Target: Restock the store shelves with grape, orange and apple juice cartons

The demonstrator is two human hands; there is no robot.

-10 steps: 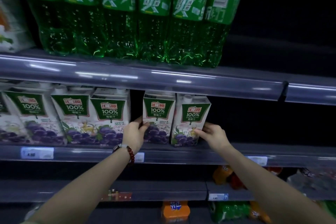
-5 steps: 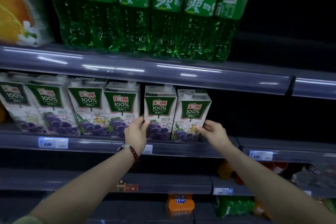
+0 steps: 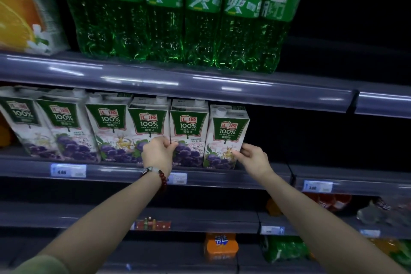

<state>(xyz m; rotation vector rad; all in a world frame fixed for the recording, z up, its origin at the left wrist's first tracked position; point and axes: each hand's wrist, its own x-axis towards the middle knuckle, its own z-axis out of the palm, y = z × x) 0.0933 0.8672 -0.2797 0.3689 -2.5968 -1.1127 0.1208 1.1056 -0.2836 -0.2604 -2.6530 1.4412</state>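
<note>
Row of white-and-green grape juice cartons [image 3: 111, 127] upright along front edge of grey metal middle shelf [image 3: 255, 176]. Left hand [image 3: 159, 153], fingers curled, pinches left edge of fifth carton [image 3: 189, 124]. Right hand [image 3: 254, 159], fingers bent, grips lower right corner of end carton [image 3: 229, 131]. End carton touching fifth. Green soda bottles [image 3: 178, 18] on shelf above.

Gap between the fourth carton [image 3: 148, 131] and fifth carton [image 3: 188, 133] is closed; they now stand edge to edge. Both end cartons shifted left with the hands. Left hand [image 3: 158, 154] fingers now curl at that seam. Camera view moved closer.
</note>
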